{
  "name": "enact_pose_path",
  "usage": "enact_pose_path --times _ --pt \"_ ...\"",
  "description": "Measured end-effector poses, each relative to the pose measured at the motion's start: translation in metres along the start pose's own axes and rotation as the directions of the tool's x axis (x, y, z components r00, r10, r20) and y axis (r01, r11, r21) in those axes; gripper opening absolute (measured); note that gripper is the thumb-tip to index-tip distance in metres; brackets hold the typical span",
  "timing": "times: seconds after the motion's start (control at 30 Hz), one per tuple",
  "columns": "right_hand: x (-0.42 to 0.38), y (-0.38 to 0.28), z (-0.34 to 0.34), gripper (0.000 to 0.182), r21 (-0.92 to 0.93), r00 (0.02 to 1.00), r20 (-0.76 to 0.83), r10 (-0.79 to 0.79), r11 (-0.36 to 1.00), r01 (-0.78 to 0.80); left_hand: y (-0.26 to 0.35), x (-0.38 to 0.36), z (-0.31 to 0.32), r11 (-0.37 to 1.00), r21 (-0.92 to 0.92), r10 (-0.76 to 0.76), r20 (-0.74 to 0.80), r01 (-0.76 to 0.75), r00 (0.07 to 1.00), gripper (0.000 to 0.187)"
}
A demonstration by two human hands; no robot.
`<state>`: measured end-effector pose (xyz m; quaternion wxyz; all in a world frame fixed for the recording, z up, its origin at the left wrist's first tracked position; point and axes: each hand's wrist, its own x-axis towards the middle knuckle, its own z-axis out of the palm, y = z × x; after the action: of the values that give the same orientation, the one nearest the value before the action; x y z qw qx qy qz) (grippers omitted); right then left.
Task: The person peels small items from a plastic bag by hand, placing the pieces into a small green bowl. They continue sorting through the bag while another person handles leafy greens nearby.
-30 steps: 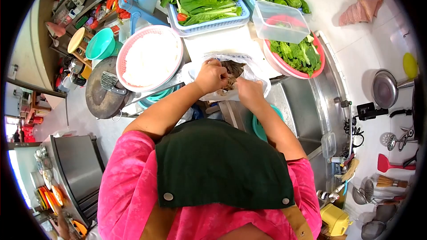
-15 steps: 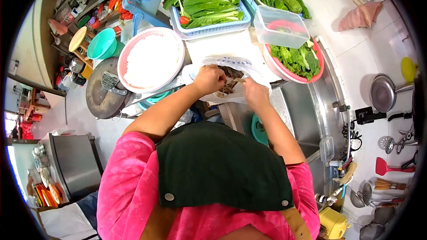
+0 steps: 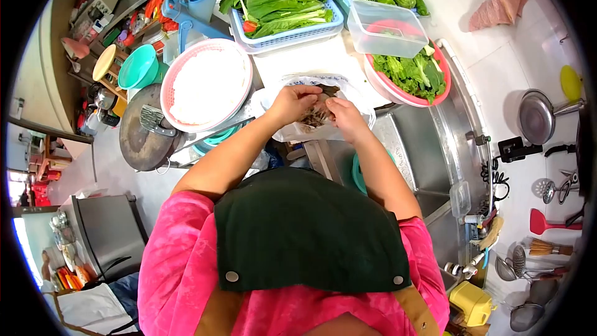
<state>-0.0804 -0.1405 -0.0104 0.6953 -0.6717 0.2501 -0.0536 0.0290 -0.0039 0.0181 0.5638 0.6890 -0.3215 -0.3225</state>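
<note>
White plastic of the bag [image 3: 291, 132] surrounds greyish-brown pieces [image 3: 311, 119]; above them, our left hand [image 3: 295, 103] and right hand [image 3: 346, 118], fingertips bent inward, pinch a small greyish piece [image 3: 321, 107].

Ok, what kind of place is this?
Likely a kitchen, perhaps a commercial one: steel sink by the work surface, leafy greens in a blue basket, pans and utensils hung on the wall, such as the red spatula.

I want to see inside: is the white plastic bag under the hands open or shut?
Open. The bag has its mouth spread, and brownish contents show between the left hand and right hand.
</note>
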Motion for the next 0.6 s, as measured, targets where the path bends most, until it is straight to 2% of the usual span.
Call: enact_pose_path --times 0.03,0.07,0.1,0.13,0.17,0.23,0.27,0.33,0.37,0.43,0.47,0.5,0.53,0.57,0.6 --pt "0.003 0.002 0.000 0.019 0.154 0.989 0.080 0.121 0.979 -0.132 -0.002 0.001 0.000 0.998 -0.001 -0.062 -0.028 0.062 0.998 0.024" --pt "0.005 0.004 0.000 0.019 0.154 0.990 0.080 0.120 0.979 -0.131 -0.008 0.003 0.000 0.998 0.000 -0.062 -0.028 0.062 0.998 0.024" --pt "0.005 0.002 0.004 0.019 -0.101 0.999 -0.021 -0.042 0.994 0.040 -0.011 0.003 0.002 0.993 -0.088 -0.079 -0.049 0.074 0.996 0.022" --pt "0.005 0.000 0.009 0.020 -0.362 0.972 -0.076 -0.223 0.914 0.182 -0.015 0.004 0.003 0.981 -0.175 -0.098 -0.069 0.085 0.993 0.020" --pt "0.002 -0.001 0.012 0.020 -0.361 0.972 -0.078 -0.222 0.915 0.180 -0.019 0.004 0.004 0.981 -0.174 -0.099 -0.067 0.086 0.993 0.020" --pt "-0.013 -0.019 0.022 0.018 -0.411 0.883 -0.158 -0.442 0.843 0.348 -0.014 0.001 0.006 0.973 -0.214 -0.109 -0.097 0.086 0.989 0.016" --pt "-0.012 -0.017 0.023 0.016 -0.439 0.866 -0.149 -0.477 0.817 0.374 -0.016 0.001 0.007 0.973 -0.213 -0.109 -0.096 0.087 0.989 0.016" --pt "-0.009 -0.011 0.024 0.015 -0.474 0.836 -0.141 -0.530 0.777 0.414 -0.021 0.001 0.009 0.929 -0.362 -0.128 -0.106 0.081 0.986 0.019" --pt "-0.008 -0.010 0.024 0.014 -0.508 0.803 -0.129 -0.582 0.734 0.450 -0.023 0.001 0.010 0.929 -0.360 -0.128 -0.106 0.082 0.986 0.019" --pt "-0.011 -0.011 0.026 0.014 -0.563 0.798 -0.119 -0.591 0.702 0.436 -0.021 -0.003 0.012 0.915 -0.395 -0.115 -0.074 0.077 0.991 0.022" --pt "-0.012 -0.012 0.026 0.013 -0.616 0.793 -0.107 -0.599 0.666 0.420 -0.019 -0.005 0.012 0.916 -0.393 -0.115 -0.071 0.078 0.991 0.022" --pt "-0.013 -0.013 0.025 0.013 -0.616 0.793 -0.112 -0.599 0.668 0.418 -0.016 -0.006 0.013 0.945 -0.325 -0.082 -0.087 0.050 0.993 0.022" --pt "-0.013 -0.014 0.025 0.011 -0.660 0.767 -0.088 -0.635 0.614 0.433 -0.013 -0.008 0.013 0.967 -0.254 -0.048 -0.101 0.021 0.994 0.021" --pt "-0.014 -0.015 0.024 0.011 -0.700 0.741 -0.061 -0.669 0.558 0.446 -0.010 -0.009 0.014 0.967 -0.253 -0.048 -0.100 0.021 0.994 0.021" --pt "-0.015 -0.016 0.025 0.011 -0.700 0.740 -0.062 -0.670 0.558 0.446 -0.008 -0.010 0.014 0.982 -0.186 -0.048 -0.113 0.026 0.992 0.020"
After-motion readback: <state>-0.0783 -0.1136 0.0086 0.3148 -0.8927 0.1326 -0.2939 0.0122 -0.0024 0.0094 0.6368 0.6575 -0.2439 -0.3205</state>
